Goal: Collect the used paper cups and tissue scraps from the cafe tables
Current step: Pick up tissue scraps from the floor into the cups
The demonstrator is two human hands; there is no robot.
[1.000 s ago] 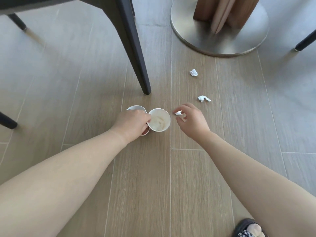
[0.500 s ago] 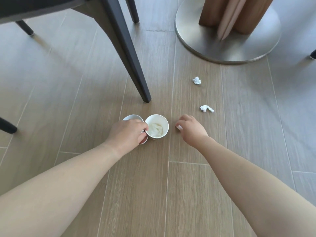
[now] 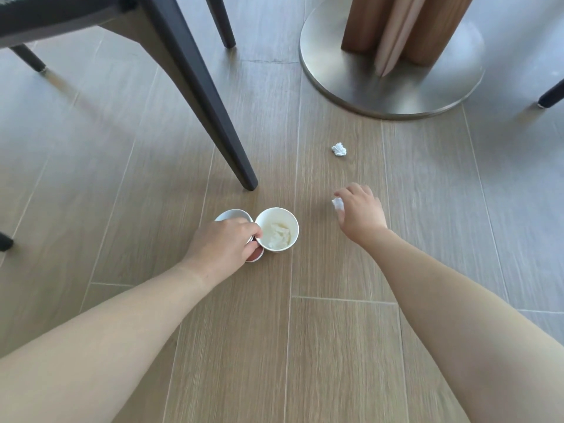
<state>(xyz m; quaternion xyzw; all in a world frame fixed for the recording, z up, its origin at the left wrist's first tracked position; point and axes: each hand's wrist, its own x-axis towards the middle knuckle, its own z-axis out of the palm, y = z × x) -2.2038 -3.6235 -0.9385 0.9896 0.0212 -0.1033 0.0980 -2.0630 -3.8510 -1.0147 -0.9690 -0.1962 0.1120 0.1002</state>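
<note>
grip: left hand (image 3: 225,242) clutches two cups (image 3: 295,227), right hand (image 3: 361,212) pinches a scrap (image 3: 338,204)
right cup (image 3: 276,209): tissue (image 3: 276,235) inside (left cup (image 3: 233,214) mostly hidden)

A wood-grain plank floor (image 3: 305,346) carries a dark chair leg (image 3: 207,102) just ahead of the left hand (image 3: 222,242) and a round brushed-metal table base (image 3: 335,83) with a wooden pedestal (image 3: 360,25) well beyond the right hand (image 3: 361,213).
</note>
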